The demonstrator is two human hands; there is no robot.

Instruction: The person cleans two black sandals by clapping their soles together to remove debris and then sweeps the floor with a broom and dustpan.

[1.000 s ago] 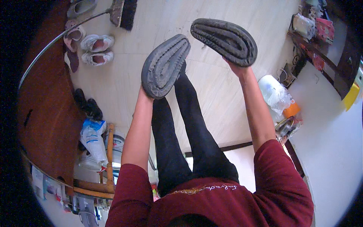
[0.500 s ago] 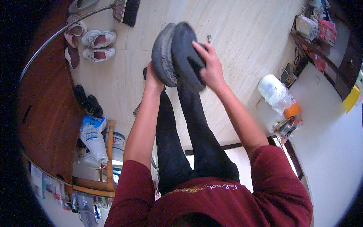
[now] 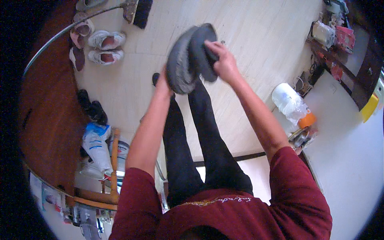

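Observation:
Two dark slippers are held up close together in front of me, above the floor. The left slipper (image 3: 179, 66), black with a greyish, dusty-looking face, is in my left hand (image 3: 163, 83); the fingers behind it are mostly hidden. My right hand (image 3: 226, 64) is closed round the right slipper (image 3: 202, 50), its fingers lying over the slipper's right side. The slippers overlap, and their faces appear to touch. Motion blurs both a little.
White sneakers (image 3: 107, 49), black shoes (image 3: 93, 107) and a broom (image 3: 138, 14) are at the left. A wooden chair (image 3: 115, 168) stands near a white bag (image 3: 97, 146). At the right are a white bucket (image 3: 285, 95) and a dark shelf (image 3: 336, 64).
Both slippers have shifted slightly right and tilted. The right slipper has turned, showing less of its face, while more of the left slipper's greyish face shows. Both hands keep their hold.

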